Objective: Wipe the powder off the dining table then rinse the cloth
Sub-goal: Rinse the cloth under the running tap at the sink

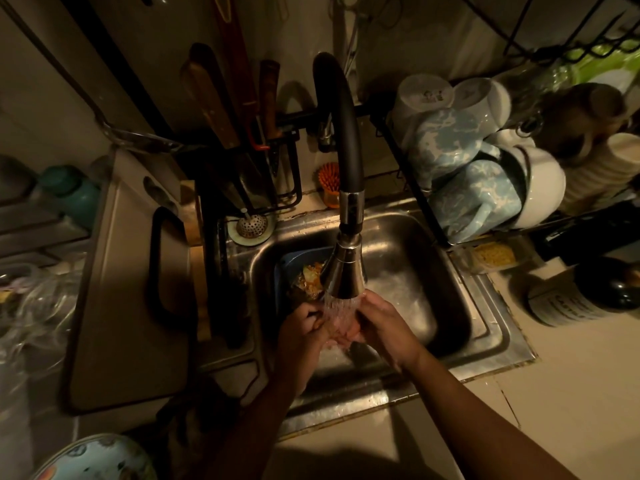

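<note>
Two hands: together under the running spray, low over the steel sink (450,265).
Left hand (300,329): fingers curled inward, gripping the cloth's left side.
Right hand (382,327): fingers wrapped round the cloth from the opposite side.
Cloth (341,329): small, pale pinkish, bunched between both hands directly beneath the water; largely hidden by fingers and spray.
Tap (343,268): black arched neck, chrome spray head just above the hands, water fanning down onto them.
Strainer basket (294,261): blue, holding food scraps, at the sink's back left, just behind the left hand.
Dish rack (424,199): right of the sink, crowded with blue-patterned mugs (460,157) and white bowls (540,188).
Knives (221,109): upright in a black holder behind the sink's left corner.
Orange brush (329,181): bristles up, near the tap's base.
Surface (571,375): pale, bordering the sink in front and to the right.
</note>
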A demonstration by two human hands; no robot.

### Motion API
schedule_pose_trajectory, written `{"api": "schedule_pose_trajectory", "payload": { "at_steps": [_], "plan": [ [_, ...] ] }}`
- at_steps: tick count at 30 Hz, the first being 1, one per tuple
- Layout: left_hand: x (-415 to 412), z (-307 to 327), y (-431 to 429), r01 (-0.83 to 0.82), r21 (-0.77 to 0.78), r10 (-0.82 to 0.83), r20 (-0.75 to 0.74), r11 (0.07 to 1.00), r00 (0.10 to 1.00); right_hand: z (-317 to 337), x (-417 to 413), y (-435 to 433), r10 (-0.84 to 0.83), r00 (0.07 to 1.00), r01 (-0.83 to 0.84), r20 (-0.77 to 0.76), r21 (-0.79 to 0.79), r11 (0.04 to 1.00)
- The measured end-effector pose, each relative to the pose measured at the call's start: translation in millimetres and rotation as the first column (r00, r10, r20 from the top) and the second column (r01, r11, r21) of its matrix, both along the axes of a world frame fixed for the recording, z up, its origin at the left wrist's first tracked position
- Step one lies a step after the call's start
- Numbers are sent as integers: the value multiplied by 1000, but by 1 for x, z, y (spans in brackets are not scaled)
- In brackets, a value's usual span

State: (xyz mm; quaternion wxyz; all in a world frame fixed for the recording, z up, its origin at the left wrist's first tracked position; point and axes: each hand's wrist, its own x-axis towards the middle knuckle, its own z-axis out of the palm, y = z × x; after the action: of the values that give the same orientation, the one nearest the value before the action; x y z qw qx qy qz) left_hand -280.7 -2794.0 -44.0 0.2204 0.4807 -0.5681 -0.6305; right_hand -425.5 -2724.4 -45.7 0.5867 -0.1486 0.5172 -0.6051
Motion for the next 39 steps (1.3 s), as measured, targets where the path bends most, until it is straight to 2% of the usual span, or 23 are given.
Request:
{"api": "schedule_pose_trajectory", "payload": {
  "at_steps": [5, 13, 17, 20, 22, 24, 26, 29, 30, 33, 37, 39],
  "plan": [
    [1, -5, 0, -18, -74, 27, 121, 997, 992, -11, 2, 1, -43, 980, 42, -193, -8, 999],
    [-1, -9, -1, -99, -19, 100, 96, 995, 990, -8, 7, -2, -28, 969, 37, -247, 29, 999],
    [-5, -5, -1, -136, -11, 137, 100, 991, 986, -15, 3, 1, -39, 983, 47, -177, 46, 998],
    [-10, -4, 2, -232, 22, 230, 65, 972, 971, -12, 2, 4, -28, 992, 37, -122, 66, 997],
    [-12, -2, 2, -264, 13, 262, 70, 964, 962, -7, 6, 7, -12, 1000, 12, 2, 83, 996],
    [-13, 0, 4, -213, 59, 213, 8, 975, 977, 0, 9, 9, -22, 988, 8, 156, 95, 995],
    [-12, 5, 7, -117, 62, 120, -53, 991, 991, 1, 9, 5, -64, 978, 43, 197, 106, 993],
    [-5, -2, 3, -42, -144, 58, 111, 989, 992, -1, 8, -2, -81, 992, 71, 94, 111, 991],
    [-3, -4, 1, -54, -182, 82, 153, 982, 985, 0, 8, -2, -74, 996, 68, 49, 117, 991],
    [-2, -2, -3, -103, -192, 121, 84, 976, 989, 0, 7, -2, -36, 995, 50, -89, 151, 987],
    [2, -4, -11, 17, -180, 11, 153, 984, 988, -10, 6, -5, -26, 969, 60, -245, 133, 989],
    [-1, -7, -13, 1, -169, 30, 180, 986, 983, -11, 6, -7, -36, 946, 77, -321, 114, 991]
  ]
}}
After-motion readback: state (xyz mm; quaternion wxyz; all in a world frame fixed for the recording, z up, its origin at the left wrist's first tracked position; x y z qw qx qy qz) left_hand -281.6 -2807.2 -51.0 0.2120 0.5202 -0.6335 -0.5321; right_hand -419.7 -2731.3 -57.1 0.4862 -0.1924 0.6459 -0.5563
